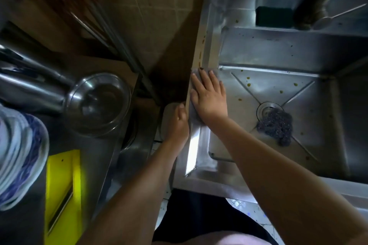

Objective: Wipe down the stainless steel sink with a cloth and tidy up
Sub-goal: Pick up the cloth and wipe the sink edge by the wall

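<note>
The stainless steel sink [258,49] fills the right side, with yellowish specks on its floor and walls. A grey cloth [193,118] lies on the sink's left rim. My right hand [209,97] presses flat on the cloth, fingers straight and pointing away from me. My left hand [177,123] rests just outside the rim on a pale grey rounded object [166,113], thumb against the sink's edge; its fingers are hidden. A dark wire scrubber [275,126] sits on the sink floor beside the drain [267,111].
A dark green sponge [273,17] sits on the back ledge under the faucet [320,4]. Left of the sink stand a steel bowl [97,103], a steel pot [29,85], a blue-and-white dish [18,155] and a yellow object [63,185].
</note>
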Demonstrator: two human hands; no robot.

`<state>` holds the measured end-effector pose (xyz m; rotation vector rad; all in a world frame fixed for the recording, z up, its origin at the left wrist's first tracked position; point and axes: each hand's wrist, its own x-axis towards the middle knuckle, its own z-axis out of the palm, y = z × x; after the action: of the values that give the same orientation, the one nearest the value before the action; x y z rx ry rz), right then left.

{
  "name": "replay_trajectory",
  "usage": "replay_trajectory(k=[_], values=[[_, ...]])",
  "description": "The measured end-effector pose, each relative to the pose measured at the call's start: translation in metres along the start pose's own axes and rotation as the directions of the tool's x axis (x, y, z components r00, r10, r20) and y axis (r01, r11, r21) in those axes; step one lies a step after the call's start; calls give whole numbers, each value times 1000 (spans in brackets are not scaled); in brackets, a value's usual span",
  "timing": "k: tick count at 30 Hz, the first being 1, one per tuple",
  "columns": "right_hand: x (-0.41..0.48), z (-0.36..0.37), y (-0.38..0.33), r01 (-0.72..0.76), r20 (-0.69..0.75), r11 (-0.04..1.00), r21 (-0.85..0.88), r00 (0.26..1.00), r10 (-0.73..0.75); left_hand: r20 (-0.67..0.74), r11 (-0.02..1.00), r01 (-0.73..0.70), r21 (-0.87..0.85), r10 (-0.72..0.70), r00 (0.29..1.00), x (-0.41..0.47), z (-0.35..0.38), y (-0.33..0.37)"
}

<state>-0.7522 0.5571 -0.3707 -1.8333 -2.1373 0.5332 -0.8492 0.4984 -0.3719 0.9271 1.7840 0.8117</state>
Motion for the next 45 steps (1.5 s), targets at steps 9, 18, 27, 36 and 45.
replay_trajectory(k=[9,18,27,36,45], values=[[-62,5,-13,11,-59,998,67,998,-8,39,999,-3,-48,5,999,1,0,4],[-18,1,-2,-20,-37,993,118,999,24,36,997,-22,-69,25,999,2,3,-3],[25,-8,5,-49,-52,989,136,997,57,43,996,-83,-41,85,995,0,0,-5],[-37,-2,-11,-62,-12,981,183,998,65,40,989,-50,-140,56,998,6,4,-10],[16,-10,4,-49,2,993,107,999,49,61,993,-79,-90,85,995,2,0,-8]])
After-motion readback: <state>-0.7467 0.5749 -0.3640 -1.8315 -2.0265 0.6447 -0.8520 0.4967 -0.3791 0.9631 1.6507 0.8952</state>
